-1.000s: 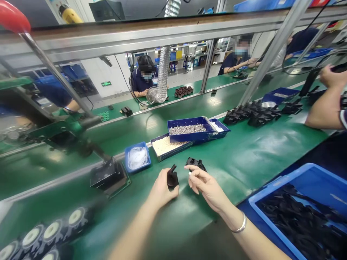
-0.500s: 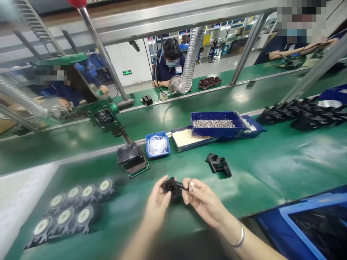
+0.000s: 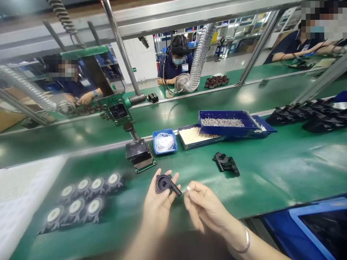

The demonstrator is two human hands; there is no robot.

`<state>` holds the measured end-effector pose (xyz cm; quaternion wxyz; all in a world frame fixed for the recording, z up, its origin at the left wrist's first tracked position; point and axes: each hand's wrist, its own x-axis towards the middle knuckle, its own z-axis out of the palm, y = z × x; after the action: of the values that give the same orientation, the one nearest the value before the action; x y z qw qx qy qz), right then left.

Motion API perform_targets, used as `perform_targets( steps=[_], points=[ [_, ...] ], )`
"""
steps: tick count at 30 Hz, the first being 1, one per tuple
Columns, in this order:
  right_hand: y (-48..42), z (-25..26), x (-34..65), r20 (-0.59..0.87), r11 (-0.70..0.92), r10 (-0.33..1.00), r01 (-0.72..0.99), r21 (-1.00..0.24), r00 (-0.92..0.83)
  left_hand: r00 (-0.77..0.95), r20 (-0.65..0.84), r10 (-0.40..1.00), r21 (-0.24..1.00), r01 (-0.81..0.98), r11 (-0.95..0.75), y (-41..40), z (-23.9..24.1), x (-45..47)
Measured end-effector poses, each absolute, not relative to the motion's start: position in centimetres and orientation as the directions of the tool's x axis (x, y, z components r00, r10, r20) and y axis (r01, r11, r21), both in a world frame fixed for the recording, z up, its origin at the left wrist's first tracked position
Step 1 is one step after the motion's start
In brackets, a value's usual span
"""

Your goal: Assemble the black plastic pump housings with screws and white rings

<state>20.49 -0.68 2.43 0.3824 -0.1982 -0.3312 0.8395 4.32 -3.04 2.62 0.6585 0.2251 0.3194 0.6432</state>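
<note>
My left hand [image 3: 158,206] grips a small round black plastic housing [image 3: 164,183] with a short spout pointing right. Just to the right of it, my right hand [image 3: 203,207] pinches a tiny white piece [image 3: 188,188] between thumb and fingertips, a little apart from the spout. A second black housing [image 3: 226,163] lies on the green belt beyond my right hand.
Small blue trays hold white rings [image 3: 164,141], white bits [image 3: 196,135] and metal screws [image 3: 225,122]. A green press [image 3: 127,119] stands at centre left. Finished parts with white discs [image 3: 81,198] sit at left. A big blue bin [image 3: 311,231] is at lower right. Other workers sit across the line.
The view swung left. My right hand let go of the housing's spout and drew back slightly; my left hand turned the housing so its round cavity faces up.
</note>
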Motion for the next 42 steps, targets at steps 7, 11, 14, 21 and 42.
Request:
perform_targets(
  steps=[7,11,14,21,42],
  points=[
    [-0.2,3.7,20.9,-0.123,-0.352,0.830,-0.341,-0.871,-0.544,-0.028,-0.105,0.994,0.787,-0.613,0.065,-3.5,3.1,3.4],
    [-0.3,4.3,20.7,-0.134,-0.302,0.833,-0.239,-0.923,-0.537,-0.009,-0.074,0.997,0.834,-0.549,0.057,-3.7,3.4,3.1],
    [-0.5,4.7,20.5,-0.129,-0.267,0.829,-0.183,-0.946,-0.544,-0.002,-0.091,0.996,0.845,-0.529,0.076,-3.8,3.3,2.8],
    [-0.8,5.1,20.1,-0.098,-0.199,0.839,-0.134,-0.971,-0.535,0.029,-0.131,0.991,0.781,-0.612,0.121,-4.1,3.1,2.4],
    [-2.0,5.0,19.1,0.340,0.549,0.785,0.326,-0.770,-0.519,0.036,-0.001,0.999,0.895,-0.446,0.017,-5.1,3.0,1.8]
  ],
)
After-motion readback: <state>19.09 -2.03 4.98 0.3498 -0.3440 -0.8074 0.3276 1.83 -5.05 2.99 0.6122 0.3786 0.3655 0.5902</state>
